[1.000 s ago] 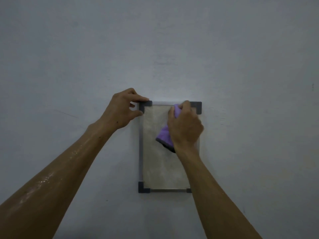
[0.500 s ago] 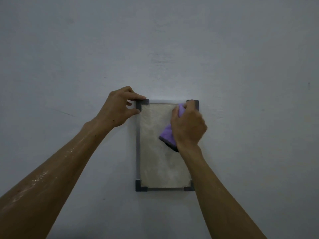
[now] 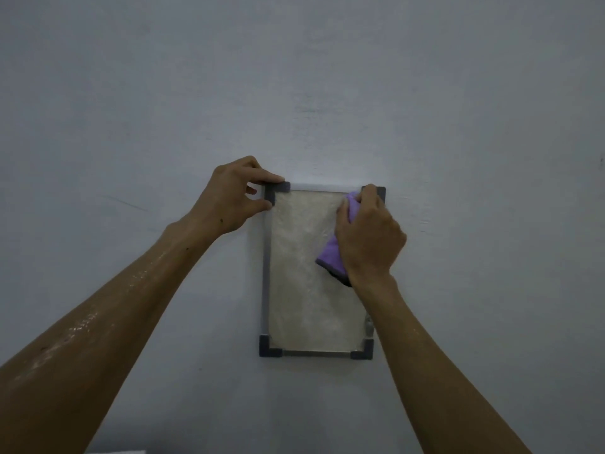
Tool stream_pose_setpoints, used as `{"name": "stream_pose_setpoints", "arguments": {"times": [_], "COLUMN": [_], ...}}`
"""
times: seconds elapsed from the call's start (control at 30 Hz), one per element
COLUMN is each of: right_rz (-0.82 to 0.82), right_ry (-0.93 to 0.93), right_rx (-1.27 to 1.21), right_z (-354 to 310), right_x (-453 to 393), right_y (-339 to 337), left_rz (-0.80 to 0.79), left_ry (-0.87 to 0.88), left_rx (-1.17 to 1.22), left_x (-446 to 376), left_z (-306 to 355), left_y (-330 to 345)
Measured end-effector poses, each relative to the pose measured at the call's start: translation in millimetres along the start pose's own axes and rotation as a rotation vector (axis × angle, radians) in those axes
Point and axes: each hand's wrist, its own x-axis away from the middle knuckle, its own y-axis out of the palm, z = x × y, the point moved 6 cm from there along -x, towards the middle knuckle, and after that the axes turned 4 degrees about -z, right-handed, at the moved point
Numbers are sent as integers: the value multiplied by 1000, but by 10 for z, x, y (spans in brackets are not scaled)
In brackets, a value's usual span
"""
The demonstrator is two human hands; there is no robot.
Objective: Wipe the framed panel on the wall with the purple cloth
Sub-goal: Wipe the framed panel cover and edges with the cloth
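A tall framed panel hangs on the grey wall, with a thin metal edge, dark corner pieces and a cloudy, smeared face. My left hand pinches its upper left corner between thumb and forefinger. My right hand grips the bunched purple cloth and presses it against the panel's upper right part, fingertips reaching the top right corner. Most of the cloth is hidden under that hand; a dark-edged corner sticks out below the palm.
The plain grey wall fills the view all round the panel. My two forearms come up from the bottom corners, the left one glistening wet. A pale strip shows at the bottom edge.
My right hand has slid the cloth to the right along the top of the panel, from the upper middle to the upper right corner. The left hand keeps its pinch on the corner.
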Motion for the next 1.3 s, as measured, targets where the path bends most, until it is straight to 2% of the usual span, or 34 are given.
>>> {"name": "stream_pose_setpoints", "arguments": {"times": [0.1,0.27,0.33,0.47,0.57,0.63,0.77,0.83,0.9,1.03,1.13,1.2,1.3], "right_rz": [-12,-161,-120,24,50,59,-114,-128,-124,25,67,55,-73], "right_ry": [28,-279,-214,119,216,160,-126,-181,-143,135,226,158,-59], "right_rx": [-39,-134,-57,-19,-56,-82,-171,-148,-139,-51,-54,-98,-176], "right_z": [-223,-689,-514,132,121,-108,-676,-688,-480,138,123,-93,-529], "right_x": [41,209,155,187,254,281,415,419,378,377,422,435,462], "right_y": [57,218,176,-7,11,67,296,305,277,112,107,165,295], "left_rz": [7,-3,-4,3,5,1,-1,-6,-9,-4,2,-2,-2], "left_ry": [2,3,1,4,4,9,4,5,6,-1,2,0,-3], "left_rx": [-5,-22,-12,23,23,9,-17,-15,-11,21,29,17,13], "left_x": [5,2,1,10,11,11,9,6,1,6,8,7,4], "left_z": [23,24,17,10,12,23,22,22,17,-7,-7,-5,4], "left_y": [1,-14,-13,-13,-10,2,-4,-7,-12,-3,-2,-2,-2]}}
